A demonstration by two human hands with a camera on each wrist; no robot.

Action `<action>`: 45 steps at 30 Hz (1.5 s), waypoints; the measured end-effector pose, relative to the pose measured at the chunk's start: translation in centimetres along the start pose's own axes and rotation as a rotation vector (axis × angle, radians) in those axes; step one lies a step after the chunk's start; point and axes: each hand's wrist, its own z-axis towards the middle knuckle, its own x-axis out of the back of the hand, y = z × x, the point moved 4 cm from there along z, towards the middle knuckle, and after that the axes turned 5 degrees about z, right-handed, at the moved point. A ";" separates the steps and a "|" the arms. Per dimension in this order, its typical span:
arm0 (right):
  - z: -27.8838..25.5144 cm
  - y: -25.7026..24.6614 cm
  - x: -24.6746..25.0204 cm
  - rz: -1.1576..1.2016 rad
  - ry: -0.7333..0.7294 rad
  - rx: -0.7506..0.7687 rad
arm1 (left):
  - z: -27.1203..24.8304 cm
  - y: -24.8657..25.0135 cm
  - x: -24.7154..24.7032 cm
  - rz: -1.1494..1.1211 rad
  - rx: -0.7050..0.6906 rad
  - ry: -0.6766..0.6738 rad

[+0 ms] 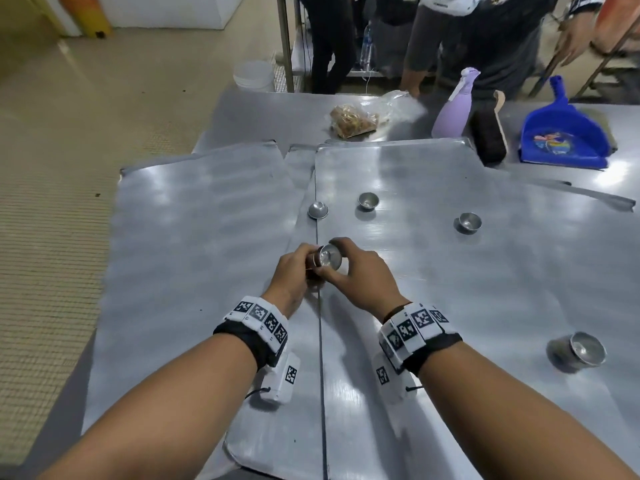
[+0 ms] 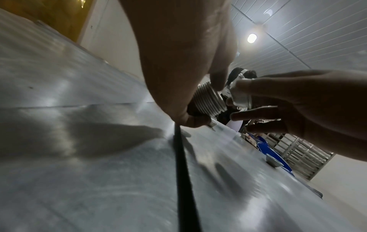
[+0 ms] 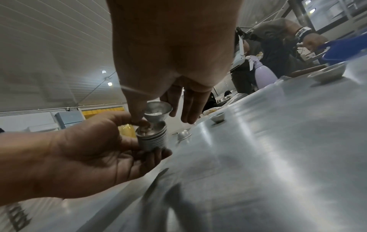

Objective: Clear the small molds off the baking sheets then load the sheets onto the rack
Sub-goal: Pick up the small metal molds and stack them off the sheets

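My left hand (image 1: 292, 271) grips a nested stack of small metal molds (image 3: 152, 139) just above the seam between two baking sheets, the left sheet (image 1: 194, 237) and the right sheet (image 1: 450, 289). My right hand (image 1: 360, 275) pinches a single mold (image 3: 157, 112) by its rim, tilted at the stack's open mouth. Several loose molds lie on the right sheet: one upside down (image 1: 318, 210), two upright further back (image 1: 368, 201) (image 1: 468, 222), and one near right (image 1: 576, 351). The left sheet carries no molds.
Beyond the sheets on the steel table stand a lilac spray bottle (image 1: 452, 109), a brush (image 1: 490, 133), a blue dustpan (image 1: 561, 133) and a bag of rubber bands (image 1: 353, 121). People (image 1: 467, 39) stand behind the table. A metal rack (image 2: 298, 153) shows far right.
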 end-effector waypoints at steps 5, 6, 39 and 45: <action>1.6 -1.2 -2.7 -0.026 -0.056 -0.006 | 1.0 0.9 2.5 -0.015 0.002 -0.052; 1.9 -1.2 -3.1 -0.028 -0.084 -0.004 | 1.4 1.0 3.2 0.019 -0.006 -0.030; 12.2 2.3 -3.9 -0.377 -0.094 -0.205 | 3.7 3.3 8.5 0.310 -0.070 0.039; 7.4 3.1 -1.4 -0.260 0.061 -0.214 | 2.0 2.6 5.1 0.332 -0.079 -0.015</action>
